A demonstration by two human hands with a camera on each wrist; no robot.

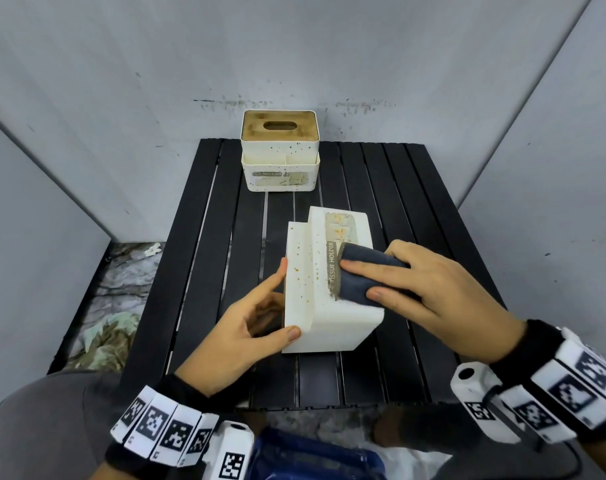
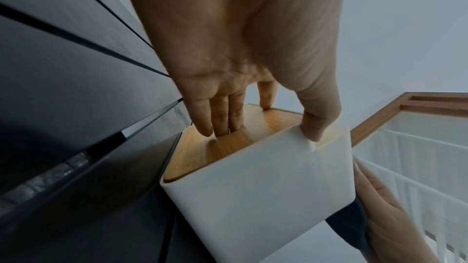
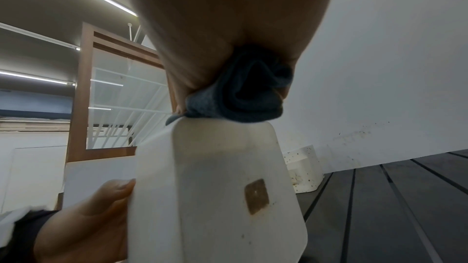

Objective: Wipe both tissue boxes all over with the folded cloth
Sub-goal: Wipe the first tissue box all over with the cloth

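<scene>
The near white tissue box (image 1: 329, 327) lies on its side in the middle of the black slatted table (image 1: 204, 237), brown-speckled, its "TISSUE HOLDER" label facing up. My left hand (image 1: 281, 299) grips its left end. The thumb (image 2: 312, 133) sits on the white edge and the fingers (image 2: 215, 125) lie on the wooden lid (image 2: 253, 133). My right hand (image 1: 360, 279) holds the folded dark blue-grey cloth (image 1: 374, 257) and presses it onto the label. In the right wrist view the cloth (image 3: 243, 97) sits bunched on the box (image 3: 215, 187). The second tissue box (image 1: 280, 150) stands upright at the table's far edge.
Grey walls close in behind and on both sides of the table. Crumpled material (image 1: 114, 327) lies on the floor to the left. A blue object (image 1: 312, 455) sits below the table's front edge, near my lap.
</scene>
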